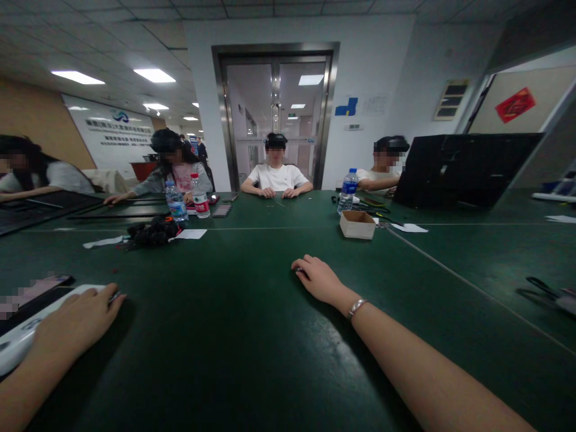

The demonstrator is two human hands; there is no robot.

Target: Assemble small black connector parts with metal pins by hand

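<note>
The left hand (74,321) is resting over the white device (15,348), well apart from the right hand (317,279) lying on the table (234,336), whether either is gripping anything I cannot tell, and a leftward slip could be nudging the phone (38,294).

On the dark green desk (216,348), a clear plastic bottle with a blue label (176,204) stands just beside a clear plastic bottle with a red cap and red label (200,199). Nearer lies a tangled black bundle (155,233), with a white paper sheet (193,234) at its right. Farther right, an open-topped, pale rectangular box (357,231) sits in front of a clear plastic bottle with a blue cap (348,189). A large black monitor (463,171) shows its back. Across the desk, a person in a white T-shirt (278,176) sits before a metal-framed glass double door (294,120).
</note>
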